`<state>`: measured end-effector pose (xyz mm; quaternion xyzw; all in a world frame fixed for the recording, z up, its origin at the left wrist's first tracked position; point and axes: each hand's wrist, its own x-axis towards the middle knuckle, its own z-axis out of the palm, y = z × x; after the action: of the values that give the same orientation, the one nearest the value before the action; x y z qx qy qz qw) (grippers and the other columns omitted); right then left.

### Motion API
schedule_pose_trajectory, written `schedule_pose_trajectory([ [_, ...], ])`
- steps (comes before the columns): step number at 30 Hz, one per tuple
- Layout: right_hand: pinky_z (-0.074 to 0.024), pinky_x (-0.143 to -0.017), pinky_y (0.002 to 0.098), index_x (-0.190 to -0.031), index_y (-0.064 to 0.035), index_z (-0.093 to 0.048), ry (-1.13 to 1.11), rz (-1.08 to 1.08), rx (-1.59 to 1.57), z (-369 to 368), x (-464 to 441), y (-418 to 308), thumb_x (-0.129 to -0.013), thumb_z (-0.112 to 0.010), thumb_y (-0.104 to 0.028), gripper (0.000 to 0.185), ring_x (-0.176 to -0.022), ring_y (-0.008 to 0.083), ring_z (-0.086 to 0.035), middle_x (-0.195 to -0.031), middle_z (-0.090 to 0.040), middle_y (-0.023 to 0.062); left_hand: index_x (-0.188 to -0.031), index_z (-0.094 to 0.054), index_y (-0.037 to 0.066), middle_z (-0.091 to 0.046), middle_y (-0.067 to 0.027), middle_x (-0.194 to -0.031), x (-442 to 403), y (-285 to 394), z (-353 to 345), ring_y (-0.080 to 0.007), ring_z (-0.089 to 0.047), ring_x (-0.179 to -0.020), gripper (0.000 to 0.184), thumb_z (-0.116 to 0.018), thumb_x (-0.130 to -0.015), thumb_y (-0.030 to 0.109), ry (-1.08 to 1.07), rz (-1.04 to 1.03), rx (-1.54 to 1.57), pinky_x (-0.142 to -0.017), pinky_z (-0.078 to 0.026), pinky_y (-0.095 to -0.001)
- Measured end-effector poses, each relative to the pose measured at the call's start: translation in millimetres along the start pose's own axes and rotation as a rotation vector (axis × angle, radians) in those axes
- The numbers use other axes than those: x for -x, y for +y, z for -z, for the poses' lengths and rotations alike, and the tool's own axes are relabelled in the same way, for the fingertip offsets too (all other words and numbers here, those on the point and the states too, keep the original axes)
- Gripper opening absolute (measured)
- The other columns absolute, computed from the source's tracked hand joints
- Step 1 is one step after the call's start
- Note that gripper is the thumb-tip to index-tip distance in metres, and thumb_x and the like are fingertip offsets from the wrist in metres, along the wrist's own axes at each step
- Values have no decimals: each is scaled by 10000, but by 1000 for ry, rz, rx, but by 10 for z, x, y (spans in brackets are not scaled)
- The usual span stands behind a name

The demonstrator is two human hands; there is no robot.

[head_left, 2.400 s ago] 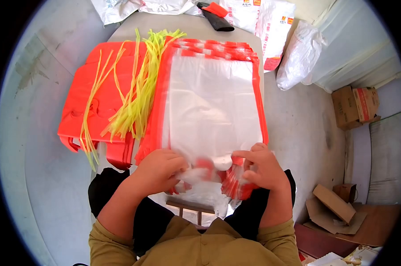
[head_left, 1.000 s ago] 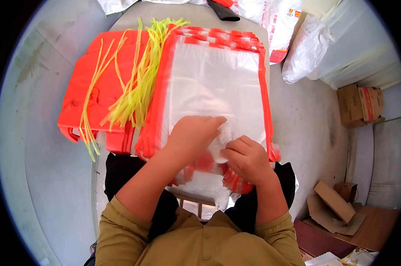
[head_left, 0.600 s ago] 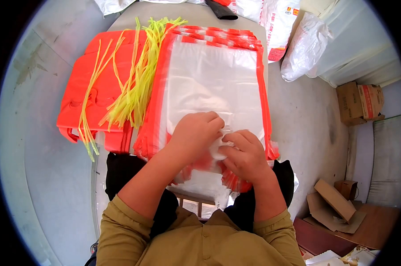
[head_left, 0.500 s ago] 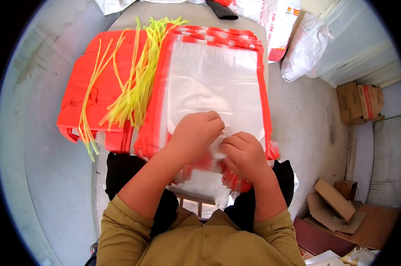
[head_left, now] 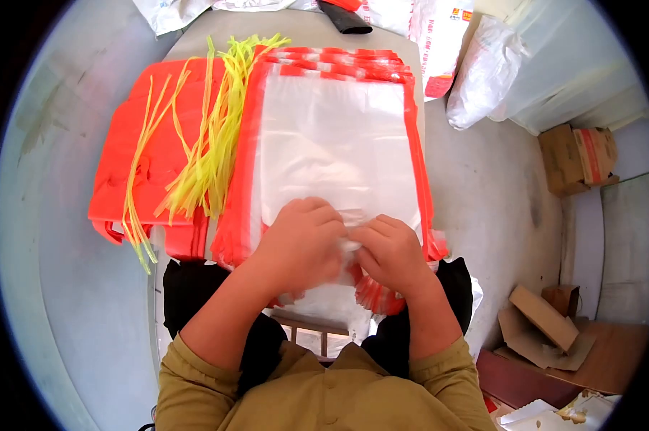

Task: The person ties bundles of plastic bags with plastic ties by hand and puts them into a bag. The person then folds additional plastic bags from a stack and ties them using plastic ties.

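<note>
A stack of clear plastic bags with red borders (head_left: 324, 136) lies in front of me on the table. Over its near edge my left hand (head_left: 303, 241), slightly blurred, is closed with curled fingers on the gathered plastic of the top bag. My right hand (head_left: 390, 253) pinches the same bunched plastic, close against the left. Below the right hand hangs a crumpled red-and-clear bag edge (head_left: 379, 296). Some of the gripped plastic is hidden by my fingers. Left of the stack, yellow plastic strips (head_left: 220, 144) lie partly over folded red bags (head_left: 148, 161).
The grey tabletop (head_left: 267, 27) shows behind the stack. A black tube-like item (head_left: 346, 18) rests at its far edge. White sacks (head_left: 486, 72) stand beyond the right side. Cardboard boxes (head_left: 565, 161) and an opened carton (head_left: 543, 323) are on the right.
My left hand has moved down a little and sits lower beside the right. The right hand stays near the same spot, and the camera view has shifted slightly.
</note>
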<state>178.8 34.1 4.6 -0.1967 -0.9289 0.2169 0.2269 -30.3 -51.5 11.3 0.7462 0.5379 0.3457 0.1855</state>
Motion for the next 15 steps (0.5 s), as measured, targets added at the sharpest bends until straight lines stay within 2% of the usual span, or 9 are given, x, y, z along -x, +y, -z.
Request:
schedule_pose_trajectory([
  [4, -565, -775, 402, -1026, -32, -719, -10, -97, -46, 87, -31, -32, -806, -721, -28, 220, -858, 314, -677, -946, -712, 119, -924, -703, 49, -724, -72, -1023, -31, -31, -65, -314, -658, -1080, 218, -715, -710, 12, -2, 2, -125, -959, -505, -446],
  [7, -564, -833, 380, -1074, -28, -719, 196, -250, -25, 167, 50, 106, -866, -744, -63, 212, -915, 283, -690, -1008, -717, 132, -928, -699, 41, -727, -89, -997, -45, -41, -109, -331, -662, -1043, 204, -701, -728, -2, -3, 52, -152, -931, -512, -449],
  [8, -552, -871, 344, -1138, -14, -713, 236, -381, -42, 222, 111, 178, -930, -747, -100, 228, -946, 223, -682, -1068, -719, 115, -930, -697, 37, -727, -98, -986, -39, -75, -129, -338, -662, -1026, 198, -695, -736, -7, 21, 64, -109, -919, -515, -450],
  [12, -540, -859, 310, -1239, -5, -693, 342, -694, -258, 485, 238, 313, -1009, -698, -124, 259, -937, 153, -627, -1128, -701, 65, -864, -661, 19, -687, -155, -864, -58, -118, -144, -392, -658, -902, 178, -669, -687, 0, 130, 45, 46, -831, -527, -492],
  [15, -549, -926, 379, -1255, -46, -688, 295, -742, -242, 511, 337, 370, -983, -693, -178, 302, -1039, 267, -682, -1224, -704, 130, -907, -662, -6, -700, -167, -901, -58, -94, -123, -409, -651, -919, 187, -656, -720, -17, 134, 69, 102, -842, -522, -494],
])
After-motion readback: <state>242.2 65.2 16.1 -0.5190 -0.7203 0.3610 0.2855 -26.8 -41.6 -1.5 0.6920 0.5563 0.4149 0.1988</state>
